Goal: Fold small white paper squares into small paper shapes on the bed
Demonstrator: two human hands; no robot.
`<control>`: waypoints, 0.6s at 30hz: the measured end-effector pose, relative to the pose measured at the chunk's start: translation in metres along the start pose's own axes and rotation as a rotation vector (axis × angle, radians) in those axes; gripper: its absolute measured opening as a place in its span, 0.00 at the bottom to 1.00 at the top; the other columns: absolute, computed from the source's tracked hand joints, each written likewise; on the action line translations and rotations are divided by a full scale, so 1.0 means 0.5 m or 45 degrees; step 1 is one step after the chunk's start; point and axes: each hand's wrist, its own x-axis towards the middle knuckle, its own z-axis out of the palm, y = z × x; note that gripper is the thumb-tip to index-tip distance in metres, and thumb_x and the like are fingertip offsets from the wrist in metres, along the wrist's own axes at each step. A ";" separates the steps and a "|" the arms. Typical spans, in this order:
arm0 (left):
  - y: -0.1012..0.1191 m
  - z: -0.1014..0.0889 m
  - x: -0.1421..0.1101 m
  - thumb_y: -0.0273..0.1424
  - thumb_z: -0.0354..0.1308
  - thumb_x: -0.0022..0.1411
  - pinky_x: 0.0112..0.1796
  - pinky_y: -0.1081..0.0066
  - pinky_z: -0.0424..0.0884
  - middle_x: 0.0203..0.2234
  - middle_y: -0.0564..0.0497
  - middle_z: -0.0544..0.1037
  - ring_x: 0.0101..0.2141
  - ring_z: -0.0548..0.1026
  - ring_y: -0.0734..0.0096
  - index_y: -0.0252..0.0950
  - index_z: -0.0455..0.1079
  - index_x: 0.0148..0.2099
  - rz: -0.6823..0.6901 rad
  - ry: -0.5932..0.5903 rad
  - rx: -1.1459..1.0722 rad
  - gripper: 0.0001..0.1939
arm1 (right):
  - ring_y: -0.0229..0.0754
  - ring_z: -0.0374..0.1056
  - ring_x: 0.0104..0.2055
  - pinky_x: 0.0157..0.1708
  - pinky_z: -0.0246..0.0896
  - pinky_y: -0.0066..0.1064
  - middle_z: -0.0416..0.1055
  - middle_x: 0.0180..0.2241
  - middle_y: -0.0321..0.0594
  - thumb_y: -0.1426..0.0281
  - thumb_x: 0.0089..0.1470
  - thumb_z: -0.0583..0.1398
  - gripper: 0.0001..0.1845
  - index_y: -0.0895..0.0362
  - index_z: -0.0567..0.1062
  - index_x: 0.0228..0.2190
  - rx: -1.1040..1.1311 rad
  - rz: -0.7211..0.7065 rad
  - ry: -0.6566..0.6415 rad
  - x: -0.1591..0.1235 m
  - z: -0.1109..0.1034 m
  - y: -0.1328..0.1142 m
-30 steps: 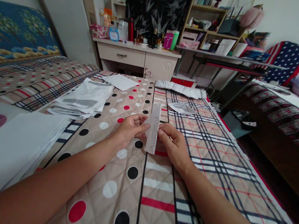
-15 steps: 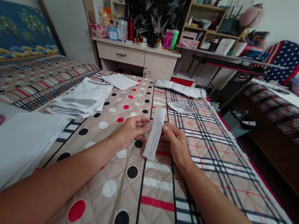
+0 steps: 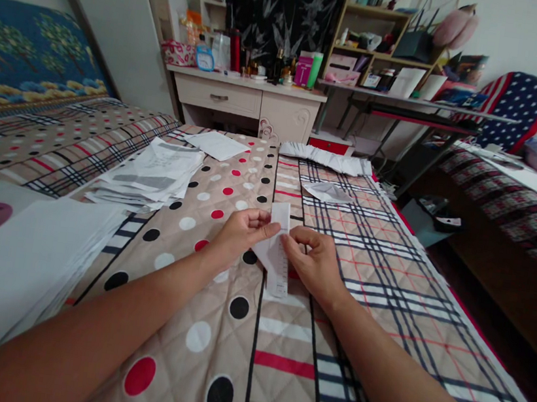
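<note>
The narrow folded strip of white paper with printed marks along its edge (image 3: 279, 268) had swung over the last second: it had leaned with its lower end to the left half a second before, and now that end lay to the right and nearer the person. The bare left hand (image 3: 240, 237) had brought its thumb across the strip, close to the thumb of the bare right hand (image 3: 316, 261), and a loose white flap showed below the left fingers. Both grips were narrow, pinched on the paper from either side, over the beige quilted bedspread with dots and stripes (image 3: 286, 348). The closer thumbs suggested that a fold was being adjusted or pressed, with the folding seemingly unfinished. The loose stack of printed white sheets (image 3: 153, 173), to the left, had not visibly moved.
</note>
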 end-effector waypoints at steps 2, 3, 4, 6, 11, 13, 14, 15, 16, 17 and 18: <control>-0.003 -0.001 0.000 0.40 0.70 0.45 0.22 0.79 0.63 0.22 0.55 0.74 0.20 0.68 0.81 0.32 0.70 0.29 0.028 -0.001 -0.007 0.18 | 0.32 0.50 0.22 0.23 0.46 0.27 0.53 0.17 0.31 0.67 0.52 0.57 0.19 0.56 0.59 0.14 0.023 -0.007 -0.072 -0.003 0.005 -0.007; -0.005 -0.002 0.000 0.40 0.69 0.46 0.22 0.79 0.62 0.20 0.55 0.72 0.20 0.67 0.81 0.32 0.69 0.27 0.031 0.001 -0.017 0.17 | 0.32 0.50 0.21 0.23 0.45 0.27 0.52 0.17 0.30 0.67 0.52 0.57 0.19 0.56 0.58 0.15 0.060 0.014 -0.107 -0.004 0.008 -0.009; -0.007 -0.004 0.000 0.40 0.69 0.46 0.22 0.78 0.61 0.19 0.56 0.72 0.19 0.66 0.81 0.32 0.69 0.26 0.027 0.006 -0.031 0.17 | 0.32 0.49 0.21 0.23 0.45 0.27 0.52 0.17 0.30 0.66 0.52 0.57 0.19 0.56 0.58 0.15 0.112 0.044 -0.143 -0.005 0.010 -0.009; -0.011 -0.008 0.001 0.41 0.67 0.47 0.21 0.77 0.61 0.19 0.56 0.71 0.19 0.66 0.79 0.33 0.70 0.27 -0.003 0.013 -0.054 0.17 | 0.32 0.48 0.21 0.22 0.45 0.27 0.52 0.17 0.30 0.64 0.53 0.57 0.19 0.56 0.59 0.16 0.226 0.106 -0.215 -0.006 0.015 -0.009; -0.006 -0.010 0.000 0.38 0.62 0.55 0.27 0.75 0.63 0.27 0.52 0.74 0.26 0.69 0.75 0.35 0.72 0.34 0.198 0.117 0.254 0.11 | 0.31 0.47 0.19 0.19 0.42 0.27 0.51 0.15 0.29 0.67 0.49 0.58 0.18 0.55 0.58 0.14 0.240 0.208 -0.043 -0.008 0.021 -0.004; 0.003 -0.005 -0.006 0.34 0.65 0.52 0.33 0.75 0.65 0.30 0.52 0.74 0.31 0.69 0.73 0.37 0.71 0.36 0.466 0.265 0.514 0.10 | 0.31 0.47 0.19 0.19 0.42 0.26 0.50 0.14 0.29 0.69 0.48 0.58 0.18 0.55 0.57 0.14 0.203 0.250 0.139 -0.007 0.020 -0.003; 0.008 -0.002 -0.010 0.33 0.66 0.52 0.34 0.75 0.64 0.30 0.53 0.73 0.32 0.69 0.73 0.37 0.70 0.36 0.559 0.298 0.618 0.10 | 0.31 0.47 0.18 0.19 0.42 0.26 0.51 0.14 0.28 0.69 0.47 0.59 0.18 0.55 0.58 0.14 0.197 0.262 0.199 -0.006 0.018 -0.002; 0.011 0.002 -0.014 0.34 0.65 0.52 0.34 0.75 0.64 0.28 0.53 0.72 0.31 0.68 0.73 0.37 0.70 0.34 0.594 0.273 0.680 0.09 | 0.31 0.47 0.18 0.19 0.42 0.26 0.51 0.14 0.28 0.69 0.47 0.59 0.18 0.55 0.58 0.13 0.205 0.268 0.230 -0.005 0.016 -0.002; 0.013 0.007 -0.017 0.35 0.64 0.55 0.32 0.75 0.64 0.26 0.54 0.71 0.29 0.68 0.74 0.36 0.69 0.33 0.576 0.193 0.691 0.09 | 0.31 0.48 0.18 0.19 0.43 0.26 0.52 0.14 0.29 0.69 0.47 0.59 0.18 0.56 0.58 0.13 0.227 0.271 0.231 -0.004 0.015 -0.002; 0.014 0.011 -0.020 0.38 0.61 0.57 0.31 0.75 0.63 0.24 0.54 0.71 0.27 0.67 0.75 0.36 0.68 0.32 0.516 0.076 0.655 0.10 | 0.31 0.48 0.18 0.19 0.44 0.25 0.53 0.14 0.29 0.69 0.47 0.60 0.18 0.56 0.59 0.13 0.261 0.272 0.211 -0.004 0.014 -0.002; 0.013 0.016 -0.022 0.40 0.59 0.60 0.29 0.75 0.63 0.23 0.54 0.70 0.26 0.67 0.75 0.35 0.68 0.31 0.435 -0.048 0.585 0.13 | 0.31 0.50 0.18 0.19 0.46 0.25 0.54 0.14 0.29 0.68 0.47 0.60 0.18 0.56 0.59 0.13 0.313 0.278 0.170 -0.004 0.013 -0.003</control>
